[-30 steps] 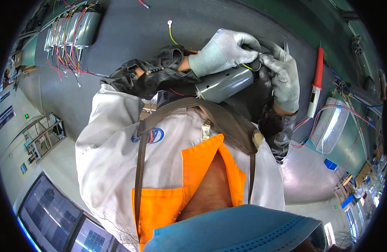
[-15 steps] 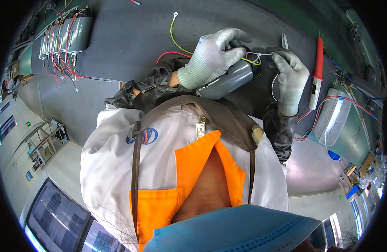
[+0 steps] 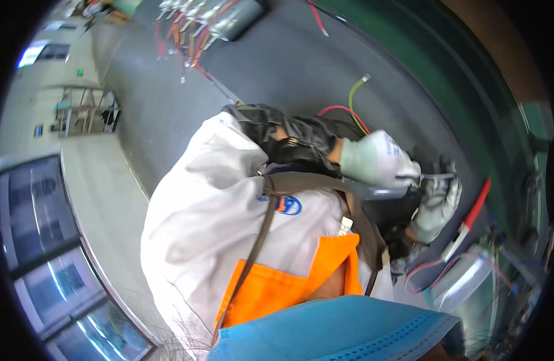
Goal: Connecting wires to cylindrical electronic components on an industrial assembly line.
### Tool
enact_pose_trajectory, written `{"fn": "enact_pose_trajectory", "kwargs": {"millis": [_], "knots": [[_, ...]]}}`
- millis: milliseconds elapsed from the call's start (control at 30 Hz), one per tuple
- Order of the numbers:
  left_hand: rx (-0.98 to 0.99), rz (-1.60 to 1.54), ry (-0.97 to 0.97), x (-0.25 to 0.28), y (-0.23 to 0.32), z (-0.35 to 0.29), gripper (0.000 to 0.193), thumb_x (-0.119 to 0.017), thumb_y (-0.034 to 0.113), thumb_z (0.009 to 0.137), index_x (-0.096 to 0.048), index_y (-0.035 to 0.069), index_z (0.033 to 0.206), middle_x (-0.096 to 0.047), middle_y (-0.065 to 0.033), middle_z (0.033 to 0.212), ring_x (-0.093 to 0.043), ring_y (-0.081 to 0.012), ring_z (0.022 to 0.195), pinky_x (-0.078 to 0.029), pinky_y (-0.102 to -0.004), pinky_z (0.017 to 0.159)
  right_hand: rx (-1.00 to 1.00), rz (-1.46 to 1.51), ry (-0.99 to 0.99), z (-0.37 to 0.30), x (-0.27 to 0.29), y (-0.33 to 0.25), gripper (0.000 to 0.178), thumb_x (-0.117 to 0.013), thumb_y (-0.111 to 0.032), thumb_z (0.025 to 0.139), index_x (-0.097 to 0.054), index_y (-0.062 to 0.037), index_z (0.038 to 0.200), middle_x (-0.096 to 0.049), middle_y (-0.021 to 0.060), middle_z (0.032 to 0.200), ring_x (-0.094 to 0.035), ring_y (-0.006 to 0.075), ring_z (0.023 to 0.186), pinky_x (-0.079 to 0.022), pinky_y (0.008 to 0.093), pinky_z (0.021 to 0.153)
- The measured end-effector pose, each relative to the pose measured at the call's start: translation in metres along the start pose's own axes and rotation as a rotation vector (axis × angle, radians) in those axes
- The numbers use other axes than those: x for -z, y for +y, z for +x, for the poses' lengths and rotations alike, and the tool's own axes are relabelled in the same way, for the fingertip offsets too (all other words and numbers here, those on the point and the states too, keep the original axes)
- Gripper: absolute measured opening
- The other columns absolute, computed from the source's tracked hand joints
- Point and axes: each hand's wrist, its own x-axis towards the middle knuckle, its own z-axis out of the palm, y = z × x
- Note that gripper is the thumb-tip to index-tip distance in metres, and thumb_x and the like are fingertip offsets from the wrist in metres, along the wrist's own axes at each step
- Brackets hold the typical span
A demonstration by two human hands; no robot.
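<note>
My left hand (image 3: 382, 159), in a pale grey-green glove, is closed around wires at the end of a grey motor-like cylinder (image 3: 379, 193). A yellow-green wire (image 3: 353, 99) with a ring terminal and a red wire (image 3: 334, 109) emerge behind that hand. From its fingertips a thin white strip like a cable tie (image 3: 433, 176) runs across to my right hand (image 3: 439, 201), also gloved, whose fingers are closed on it. Motion blurs both sets of fingertips, and the left hand hides the exact spot where the strip meets the wires.
Several grey cylinders (image 3: 241, 21) with red leads lie at the far left of the dark table (image 3: 277, 75). A red-handled tool (image 3: 478, 201) lies right of my right hand, near a pale translucent tray (image 3: 460, 283) and looping red wires. A loose red wire (image 3: 318, 19) lies at the far edge.
The whole view has swung round, so hands and table appear turned and farther right. The strip still spans both hands, which appear closer together.
</note>
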Motion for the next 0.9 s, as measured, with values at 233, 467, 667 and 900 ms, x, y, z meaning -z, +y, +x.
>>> {"fn": "enact_pose_trajectory", "kwargs": {"millis": [233, 467, 667, 900], "knots": [[-0.249, 0.23, -0.284, 0.037, -0.024, 0.007, 0.015, -0.057, 0.028, 0.091, -0.061, 0.014, 0.089, -0.069, -0.0054, 0.076, -0.071, -0.0295, 0.072, -0.054, -0.045, 0.057, -0.182, -0.465, -0.248, -0.031, -0.054, -0.033, 0.026, -0.06, -0.018, 0.099, -0.065, 0.0077, 0.1, -0.045, -0.0023, 0.055, -0.035, 0.004, 0.042, -0.028, 0.0214, 0.038], [-0.369, 0.197, -0.252, 0.025, -0.008, -0.002, 0.015, -0.059, 0.024, 0.086, -0.06, 0.01, 0.088, -0.065, -0.0066, 0.07, -0.069, -0.0304, 0.067, -0.052, -0.0439, 0.051, 0.549, -0.648, -0.353, 0.014, -0.072, -0.012, 0.024, -0.056, -0.013, 0.099, -0.066, 0.0089, 0.097, -0.05, -0.0001, 0.068, -0.033, 0.0032, 0.047, -0.021, 0.0213, 0.042], [-0.43, 0.128, -0.111, 0.024, 0.002, -0.007, 0.02, -0.063, 0.02, 0.078, -0.055, 0.005, 0.087, -0.063, -0.0073, 0.068, -0.068, -0.03, 0.063, -0.051, -0.0433, 0.048, -0.139, -0.173, -0.27, 0.029, -0.079, -0.027, 0.018, -0.059, -0.007, 0.098, -0.068, 0.0068, 0.106, -0.063, 0.0026, 0.078, -0.041, 0.0046, 0.052, -0.029, 0.0227, 0.043], [-0.125, 0.157, -0.141, 0.045, -0.007, 0.013, 0.039, -0.064, 0.043, 0.092, -0.067, 0.008, 0.11, -0.066, -0.0116, 0.084, -0.069, -0.0327, 0.077, -0.056, -0.0432, 0.066, 0.253, -0.632, 0.246, -0.021, 0.014, -0.081, 0.025, -0.058, -0.005, 0.101, -0.067, 0.0033, 0.123, -0.071, 0.0077, 0.109, -0.067, 0.0137, 0.092, -0.053, 0.027, 0.083]]}}
